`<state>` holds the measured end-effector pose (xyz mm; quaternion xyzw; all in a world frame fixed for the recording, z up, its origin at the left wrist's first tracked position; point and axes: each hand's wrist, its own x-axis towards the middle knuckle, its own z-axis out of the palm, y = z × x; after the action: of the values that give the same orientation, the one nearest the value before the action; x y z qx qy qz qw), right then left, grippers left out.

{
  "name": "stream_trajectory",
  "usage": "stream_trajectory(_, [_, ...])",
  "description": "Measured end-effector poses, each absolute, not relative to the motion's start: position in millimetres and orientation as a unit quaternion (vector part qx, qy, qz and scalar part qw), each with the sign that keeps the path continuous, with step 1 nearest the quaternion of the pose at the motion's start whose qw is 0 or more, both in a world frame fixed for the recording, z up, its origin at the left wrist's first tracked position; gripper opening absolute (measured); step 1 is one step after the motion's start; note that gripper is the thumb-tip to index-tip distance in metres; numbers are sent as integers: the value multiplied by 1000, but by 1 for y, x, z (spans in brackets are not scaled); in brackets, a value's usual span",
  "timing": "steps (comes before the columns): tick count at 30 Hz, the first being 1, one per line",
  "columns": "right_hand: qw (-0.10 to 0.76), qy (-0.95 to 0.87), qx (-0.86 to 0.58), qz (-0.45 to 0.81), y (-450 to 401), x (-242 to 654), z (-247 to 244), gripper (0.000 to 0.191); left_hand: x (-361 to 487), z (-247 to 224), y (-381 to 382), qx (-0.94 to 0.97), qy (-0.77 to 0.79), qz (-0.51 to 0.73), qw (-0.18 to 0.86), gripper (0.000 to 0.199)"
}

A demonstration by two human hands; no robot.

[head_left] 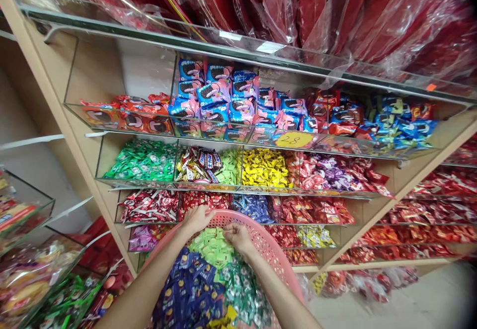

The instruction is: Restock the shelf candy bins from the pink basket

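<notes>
Your left hand [196, 220] lies at the far rim of the basket [263, 227], perhaps to steady it, while your right hand [239, 239] curls its fingers over light green sweets [211, 250] near that rim, though whether either grips anything I cannot tell.

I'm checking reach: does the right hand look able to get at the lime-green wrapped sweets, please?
Probably yes: the right hand is beside the lime-green sweets in the pink plastic basket, with nothing visible between.
</notes>
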<state>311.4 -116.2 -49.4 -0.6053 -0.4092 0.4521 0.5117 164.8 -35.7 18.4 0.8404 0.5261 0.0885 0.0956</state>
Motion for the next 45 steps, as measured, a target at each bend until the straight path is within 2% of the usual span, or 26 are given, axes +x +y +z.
stream_trajectory(5, [482,-423,-602,476,-119,311,-47,19,165,17,-34,838,530,86,98,50])
stream_trajectory(11, [451,-400,-626,494,-119,311,-48,27,165,19,-35,838,528,91,103,48])
stream_trajectory(22, [479,-397,-626,470,-109,308,-63,27,163,23,-36,845,519,87,94,46])
stream_trajectory(37, [422,-491,-705,289,-114,311,-63,19,161,19,-36,833,533,94,113,48])
stream_trajectory(42, [367,-541,-741,157,-119,313,-38,12,161,16,-34,835,529,101,110,49])
stream_trajectory(45, [361,-572,-726,123,-123,311,-8,8,161,16,-33,828,537,112,114,48])
